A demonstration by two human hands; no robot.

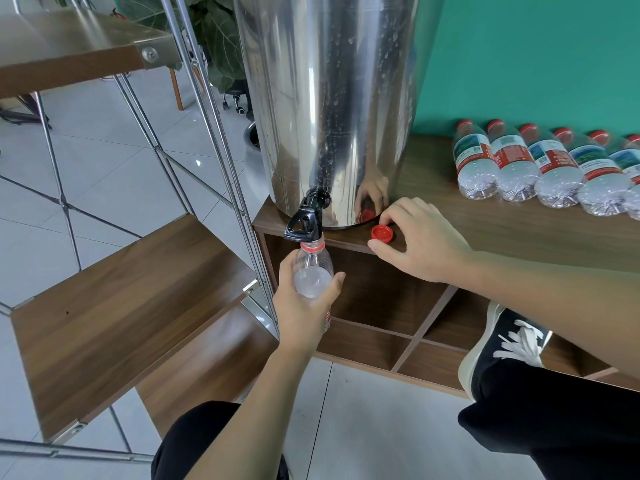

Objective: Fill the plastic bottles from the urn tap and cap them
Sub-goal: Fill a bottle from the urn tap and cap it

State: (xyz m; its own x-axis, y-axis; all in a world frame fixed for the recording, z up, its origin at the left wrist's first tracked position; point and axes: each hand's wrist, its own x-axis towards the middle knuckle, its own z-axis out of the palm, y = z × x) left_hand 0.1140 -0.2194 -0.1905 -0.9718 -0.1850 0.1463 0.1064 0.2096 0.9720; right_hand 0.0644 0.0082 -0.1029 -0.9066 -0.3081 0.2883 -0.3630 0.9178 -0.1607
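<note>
A tall steel urn (332, 109) stands on a wooden cabinet top (519, 223), its black tap (306, 220) jutting over the front edge. My left hand (304, 306) grips a clear plastic bottle (313, 271) upright, with its open neck right under the tap spout. A red cap (382, 233) lies on the cabinet top beside the urn's base. My right hand (415, 240) curls around that cap, thumb in front of it and fingers behind; whether they touch it I cannot tell.
Several capped bottles with red caps (540, 168) lie in a row on the cabinet top at the right. A metal-framed rack with wooden shelves (121, 299) stands at the left. The cabinet has open cubbies below (381, 299). My shoe (502, 344) is at lower right.
</note>
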